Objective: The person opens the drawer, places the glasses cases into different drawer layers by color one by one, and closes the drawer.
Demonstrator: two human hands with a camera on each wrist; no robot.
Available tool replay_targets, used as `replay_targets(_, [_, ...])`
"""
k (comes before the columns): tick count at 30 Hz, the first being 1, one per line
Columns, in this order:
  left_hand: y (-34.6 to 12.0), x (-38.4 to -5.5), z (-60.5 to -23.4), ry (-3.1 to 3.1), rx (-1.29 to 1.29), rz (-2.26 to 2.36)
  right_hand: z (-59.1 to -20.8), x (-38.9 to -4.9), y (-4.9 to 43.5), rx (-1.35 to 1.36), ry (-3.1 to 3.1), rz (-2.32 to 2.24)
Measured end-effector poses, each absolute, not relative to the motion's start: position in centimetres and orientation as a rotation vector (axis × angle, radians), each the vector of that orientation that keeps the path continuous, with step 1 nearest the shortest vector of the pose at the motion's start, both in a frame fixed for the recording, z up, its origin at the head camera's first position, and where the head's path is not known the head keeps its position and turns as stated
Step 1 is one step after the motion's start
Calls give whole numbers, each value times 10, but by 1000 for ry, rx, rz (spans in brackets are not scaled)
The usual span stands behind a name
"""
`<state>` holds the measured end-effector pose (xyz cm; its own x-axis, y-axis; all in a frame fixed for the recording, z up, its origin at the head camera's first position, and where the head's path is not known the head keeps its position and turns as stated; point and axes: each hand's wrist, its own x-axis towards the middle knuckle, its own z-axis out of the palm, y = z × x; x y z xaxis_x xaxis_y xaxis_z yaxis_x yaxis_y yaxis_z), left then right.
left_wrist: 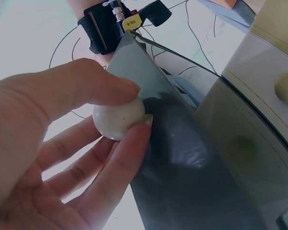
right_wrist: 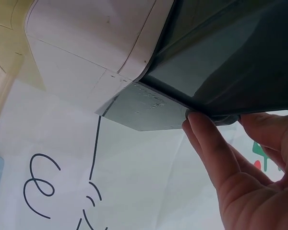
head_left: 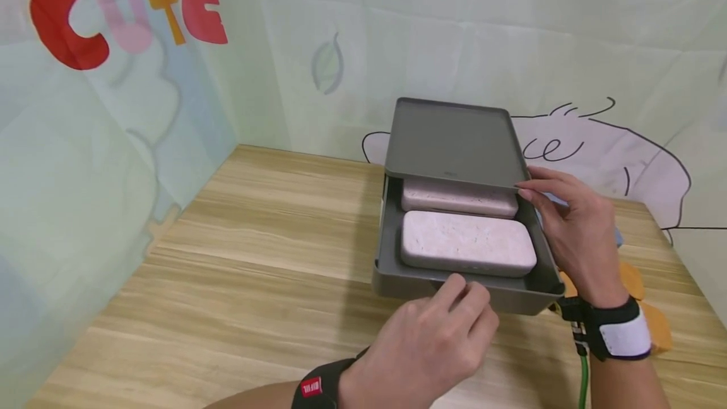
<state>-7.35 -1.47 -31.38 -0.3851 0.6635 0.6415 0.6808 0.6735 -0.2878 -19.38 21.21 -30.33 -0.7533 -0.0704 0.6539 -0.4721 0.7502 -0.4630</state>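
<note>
A dark grey open-topped box point(head_left: 392, 283) like a drawer stands on the wooden table, its back part under a flat grey lid-like top point(head_left: 454, 141) with a raised rim. Inside lies a pale pink rounded block point(head_left: 468, 242); behind it a second pale pink block point(head_left: 457, 196) is partly covered by the top. At the front wall, my left hand point(head_left: 423, 339) pinches a round white knob point(left_wrist: 117, 120) between thumb and fingers; the head view hides the knob. My right hand point(head_left: 582, 232) grips the top's near right corner between thumb and fingers.
Orange rounded pieces point(head_left: 653, 327) lie on the table beside the right wrist. A blue item point(head_left: 619, 237) shows partly behind the right hand. Printed cloth point(head_left: 318, 5) hangs behind and left of the table point(head_left: 255, 257). A green cable point(head_left: 584, 377) runs from the right wrist strap.
</note>
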Motion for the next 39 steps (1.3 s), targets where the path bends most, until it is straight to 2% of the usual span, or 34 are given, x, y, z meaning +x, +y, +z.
replay_targets(39, [-17,-91,-317,-2192,-1012,-111,-303,-194,213,427,-2325,832])
